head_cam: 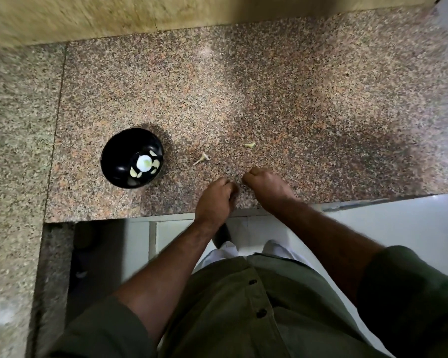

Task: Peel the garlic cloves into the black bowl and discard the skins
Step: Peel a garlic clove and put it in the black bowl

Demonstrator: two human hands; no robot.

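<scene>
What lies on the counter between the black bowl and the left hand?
In the head view, only bare counter separates the black bowl from the left hand; a skin scrap lies further back.

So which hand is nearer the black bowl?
Left. The left hand is right of the black bowl and a little nearer the counter edge; the right hand lies farther right, beyond it.

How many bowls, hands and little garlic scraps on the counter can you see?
Black bowl: 1
Hands: 2, left hand and right hand
Garlic scraps on the counter: 2, one nearer the bowl, one further right
Total: 5
</scene>
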